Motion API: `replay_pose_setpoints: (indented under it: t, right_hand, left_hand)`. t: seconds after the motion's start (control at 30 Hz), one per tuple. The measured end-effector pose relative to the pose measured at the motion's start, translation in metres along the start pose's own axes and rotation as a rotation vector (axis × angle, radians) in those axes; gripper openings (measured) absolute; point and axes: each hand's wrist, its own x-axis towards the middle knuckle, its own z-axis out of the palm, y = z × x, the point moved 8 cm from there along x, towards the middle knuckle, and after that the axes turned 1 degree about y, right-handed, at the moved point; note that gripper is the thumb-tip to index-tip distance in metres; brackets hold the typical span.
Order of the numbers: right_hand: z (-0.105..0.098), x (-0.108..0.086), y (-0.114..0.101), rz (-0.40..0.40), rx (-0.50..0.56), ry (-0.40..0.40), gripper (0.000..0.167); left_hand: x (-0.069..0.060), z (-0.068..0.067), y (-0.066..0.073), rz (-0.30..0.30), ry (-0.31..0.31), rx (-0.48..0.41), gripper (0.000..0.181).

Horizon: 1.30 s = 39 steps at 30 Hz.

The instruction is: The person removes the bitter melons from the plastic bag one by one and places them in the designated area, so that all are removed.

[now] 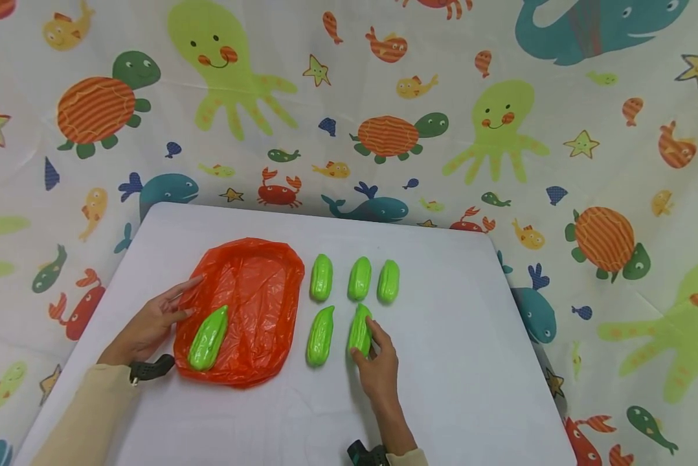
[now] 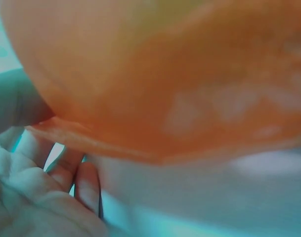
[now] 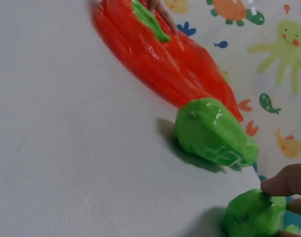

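A red plastic bag lies spread on the table, one shiny green gourd resting on its left part. My left hand holds the bag's left edge; in the left wrist view the thumb lies over the thin plastic and fingers are under it. To the right of the bag, my right hand grips another green gourd between thumb and fingers, on the tabletop. That gripped gourd appears at the lower right of the right wrist view, partly cut off.
Beside the gripped gourd lies a single green gourd. Behind them is a row of three more: a left gourd, a middle gourd and a right gourd. A sea-animal curtain hangs behind the white table.
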Motion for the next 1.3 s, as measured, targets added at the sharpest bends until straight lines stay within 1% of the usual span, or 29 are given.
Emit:
replay_pose_setpoints:
  t: [0.13,0.23,0.4,0.53,0.67,0.97,1.17,1.3]
  right_hand:
    - [-0.001,0.001,0.0,-0.008,-0.022,0.01,0.072]
    - [-0.004,0.002,-0.003,-0.026,-0.04,0.037,0.074]
    - [-0.008,0.003,-0.015,-0.094,-0.043,0.081,0.077]
    - [-0.004,0.003,-0.031,-0.156,-0.036,0.094,0.078]
    - [0.011,0.003,-0.048,-0.191,-0.019,0.071,0.078]
    - [0.055,-0.007,-0.079,-0.22,0.029,-0.018,0.076]
    - [0.084,-0.017,-0.094,-0.24,0.065,-0.079,0.074]
    - [0.103,-0.025,-0.1,-0.263,0.071,-0.14,0.074]
  left_hand:
    - [0.0,0.0,-0.001,-0.009,0.004,0.007,0.077]
    - [0.0,-0.001,-0.002,-0.007,0.01,0.009,0.077]
    - [0.001,-0.001,-0.001,0.0,0.014,0.02,0.077]
    - [0.002,-0.001,-0.001,0.004,0.007,0.018,0.077]
    - [0.003,-0.001,-0.001,0.01,-0.001,0.004,0.076]
    - [0.004,-0.001,-0.001,0.02,-0.003,-0.013,0.076]
    - [0.003,0.0,0.001,0.028,-0.001,-0.021,0.075]
    - [0.001,-0.001,0.001,0.032,0.011,-0.022,0.074]
